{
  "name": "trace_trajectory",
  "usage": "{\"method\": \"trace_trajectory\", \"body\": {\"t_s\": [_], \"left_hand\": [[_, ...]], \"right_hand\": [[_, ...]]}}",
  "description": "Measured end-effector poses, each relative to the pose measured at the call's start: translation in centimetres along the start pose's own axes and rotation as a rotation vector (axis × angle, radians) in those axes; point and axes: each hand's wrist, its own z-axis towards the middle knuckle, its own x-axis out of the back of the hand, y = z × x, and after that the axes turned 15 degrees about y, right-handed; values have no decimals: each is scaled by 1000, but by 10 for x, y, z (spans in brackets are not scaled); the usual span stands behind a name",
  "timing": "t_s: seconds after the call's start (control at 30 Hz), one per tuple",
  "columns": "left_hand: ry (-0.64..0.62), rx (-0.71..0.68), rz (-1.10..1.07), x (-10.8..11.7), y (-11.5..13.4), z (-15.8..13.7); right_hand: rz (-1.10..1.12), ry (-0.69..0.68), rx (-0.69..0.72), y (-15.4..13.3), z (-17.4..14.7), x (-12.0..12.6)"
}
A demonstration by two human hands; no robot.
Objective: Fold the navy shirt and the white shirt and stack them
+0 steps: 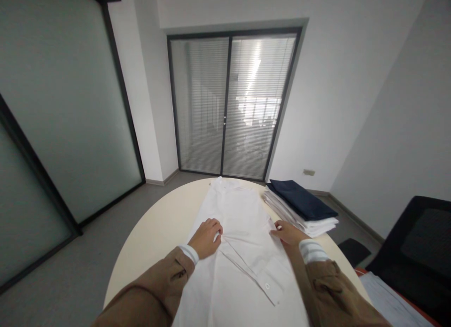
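A white shirt [236, 209] lies lengthwise on the round cream table [148, 233], its sides folded in and its top end near the far edge. One sleeve slants across it, with a buttoned cuff [268, 286] toward the near right. My left hand [207, 237] pinches the cloth near the shirt's middle, and creases run right from the fingertips. At the shirt's right edge, my right hand [287, 233] has thumb and fingers closed on the fabric. The near end of the shirt runs out of view between my forearms.
Right of the shirt stands a stack of folded white cloths [299, 219] with a folded navy cloth [301, 199] on top. A black chair [419, 252] is at the right, with pale fabric [391, 301] on its seat. Glass doors [225, 106] with blinds stand behind the table.
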Motion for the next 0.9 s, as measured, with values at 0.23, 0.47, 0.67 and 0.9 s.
{"method": "trace_trajectory", "body": {"t_s": [0.23,0.47,0.67,0.9], "left_hand": [[-36,-19,-65,1,-4,-1],[-104,-156,-31,1,-6,-5],[-132,-154,20,-3,-7,-6],[-70,-94,-75,-3,-3,-4]], "right_hand": [[241,-143,-51,-25,-5,28],[576,-142,-18,-73,-10,22],[822,-30,43,-100,-22,-3],[956,44,232,-102,-13,-66]]}}
